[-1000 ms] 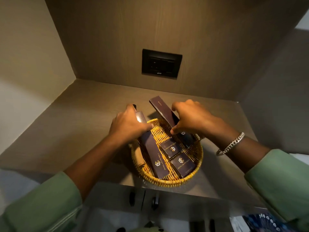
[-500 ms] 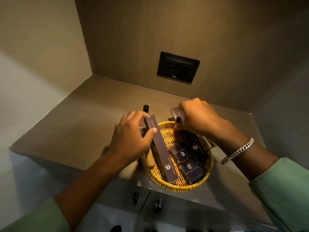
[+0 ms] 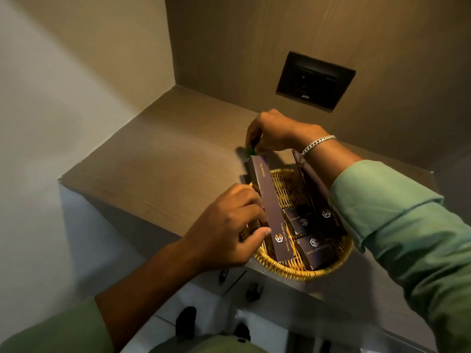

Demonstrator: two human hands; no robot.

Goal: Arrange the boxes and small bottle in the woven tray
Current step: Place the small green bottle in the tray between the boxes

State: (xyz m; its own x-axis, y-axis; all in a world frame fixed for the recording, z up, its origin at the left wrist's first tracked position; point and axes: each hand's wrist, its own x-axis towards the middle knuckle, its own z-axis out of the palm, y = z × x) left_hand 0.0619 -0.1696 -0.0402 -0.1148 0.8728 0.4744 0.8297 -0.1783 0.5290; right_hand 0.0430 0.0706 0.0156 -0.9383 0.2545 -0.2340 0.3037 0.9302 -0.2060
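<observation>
At lower centre of the frame, the left hand (image 3: 226,225) is curled against the near left rim of the woven tray (image 3: 300,272), fingers touching the long box (image 3: 270,212) marked "Dental Kit"; a firm grasp cannot be told. Above it, the right hand (image 3: 275,131) is pinched shut on the small bottle (image 3: 251,149), held over the desk (image 3: 165,154) just beyond the tray. Two small boxes (image 3: 312,247) and another long box (image 3: 321,200) are seen lying in the tray.
</observation>
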